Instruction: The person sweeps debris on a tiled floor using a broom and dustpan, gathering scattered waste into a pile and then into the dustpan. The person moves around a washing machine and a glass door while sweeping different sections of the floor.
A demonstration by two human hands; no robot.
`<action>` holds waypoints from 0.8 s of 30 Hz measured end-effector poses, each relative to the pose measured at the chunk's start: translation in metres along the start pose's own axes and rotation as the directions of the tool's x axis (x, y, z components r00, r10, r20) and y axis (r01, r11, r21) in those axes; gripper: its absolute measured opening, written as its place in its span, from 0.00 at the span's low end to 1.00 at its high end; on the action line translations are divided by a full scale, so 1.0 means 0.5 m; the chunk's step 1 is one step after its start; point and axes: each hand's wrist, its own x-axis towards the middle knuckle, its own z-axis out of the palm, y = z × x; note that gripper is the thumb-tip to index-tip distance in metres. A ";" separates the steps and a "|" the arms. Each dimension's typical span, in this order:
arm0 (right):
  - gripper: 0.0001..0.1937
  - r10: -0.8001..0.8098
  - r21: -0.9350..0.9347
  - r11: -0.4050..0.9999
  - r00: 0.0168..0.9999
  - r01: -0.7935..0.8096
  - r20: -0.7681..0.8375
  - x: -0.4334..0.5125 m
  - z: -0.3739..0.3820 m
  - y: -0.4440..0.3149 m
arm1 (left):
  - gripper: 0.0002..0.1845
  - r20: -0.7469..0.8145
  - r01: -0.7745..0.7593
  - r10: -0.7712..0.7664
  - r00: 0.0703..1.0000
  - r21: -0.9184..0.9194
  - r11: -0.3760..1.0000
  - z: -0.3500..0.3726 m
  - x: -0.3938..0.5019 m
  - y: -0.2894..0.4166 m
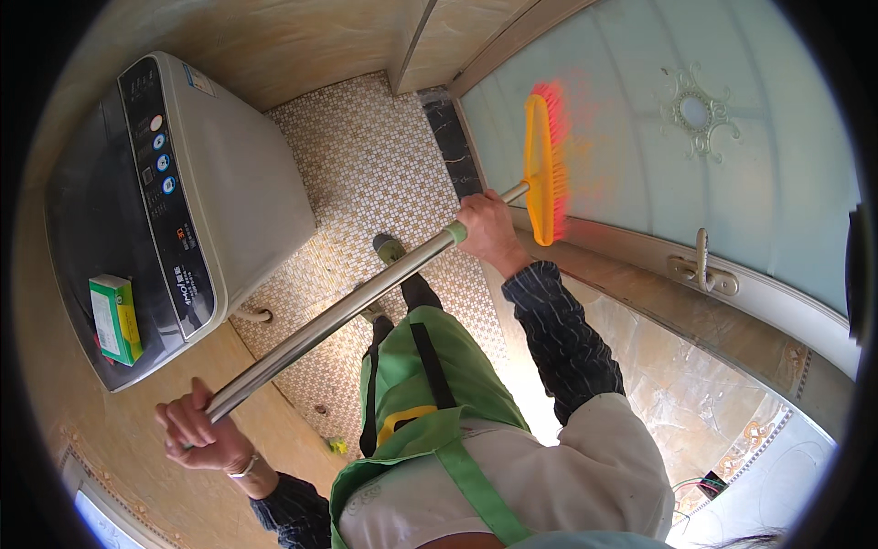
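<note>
A long-handled scrub brush crosses the view, its metal pole (pixel 319 336) slanting from lower left to upper right. My right hand (pixel 488 225) is closed around the pole just below the brush head, beside a green band (pixel 455 232). At the lower left, my left hand (pixel 206 436) grips the pole's other end. The orange brush head (pixel 538 168) has pink and orange bristles (pixel 559 158) turned toward the frosted glass door (pixel 617 137). Some bristles look blurred against the glass. Whether they touch it, I cannot tell.
To the left stands a top-loading washing machine (pixel 260 178) with a green and yellow box (pixel 115 319) on its lid. A lever handle (pixel 702 264) juts from the door frame. Wires stick out of a wall box (pixel 712 484) at lower right. The mosaic floor (pixel 363 151) has a drain hose (pixel 254 315).
</note>
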 end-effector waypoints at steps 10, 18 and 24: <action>0.04 -0.108 0.031 0.993 0.989 0.111 -0.097 -0.070 0.013 0.032 | 0.14 0.073 0.131 -0.137 0.988 0.073 0.989 -0.054 -0.056 0.062; 0.01 -0.112 -0.115 0.987 0.994 0.112 0.002 -0.049 -0.092 0.007 | 0.12 -0.119 0.287 -0.263 0.957 0.294 0.912 -0.176 -0.133 0.125; 0.02 -0.154 -0.150 0.977 0.988 0.150 -0.012 -0.055 -0.123 -0.031 | 0.17 -0.436 0.350 -0.598 0.673 0.900 -0.261 -0.113 -0.177 0.135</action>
